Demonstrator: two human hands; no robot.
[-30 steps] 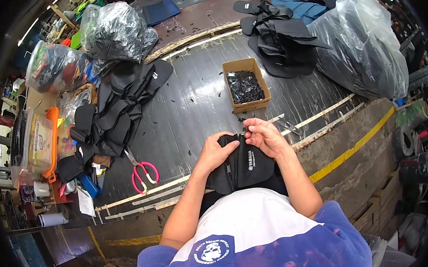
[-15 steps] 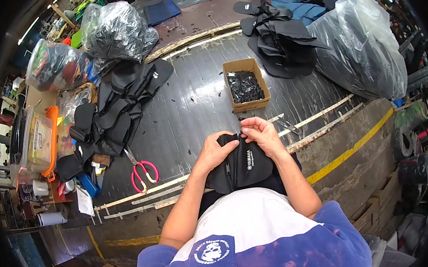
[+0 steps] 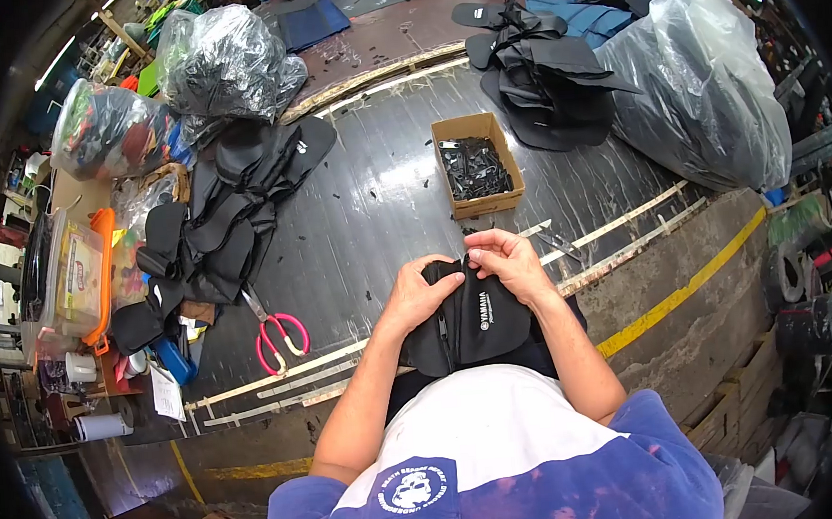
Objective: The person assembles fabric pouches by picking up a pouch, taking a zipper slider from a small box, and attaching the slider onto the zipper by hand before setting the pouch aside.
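A black fabric pouch [image 3: 498, 333] with white YAMAHA lettering lies close against my body at the table's near edge. A black zipper [image 3: 444, 327] runs along its length, with a small metallic piece showing on it. My left hand [image 3: 420, 296] is closed on the pouch's upper left, thumb on top near the zipper line. At the pouch's top edge, my right hand [image 3: 505, 263] pinches the upper end of the zipper between thumb and fingers. What exactly sits between those fingertips is too small to make out. Beyond my hands stands a cardboard box [image 3: 518, 198] of black zipper sliders [image 3: 475, 167].
Pink-handled scissors [image 3: 281, 342] lie left of my hands. Black fabric pieces are piled at the left [image 3: 225, 225] and at the back right [image 3: 553, 86]. A large plastic bag [image 3: 699, 95] stands on the right. An orange-edged plastic bin [image 3: 103, 272] is at far left.
My right fingertips have shifted very slightly at the pouch's top edge. My left hand and the pouch have stayed in place.
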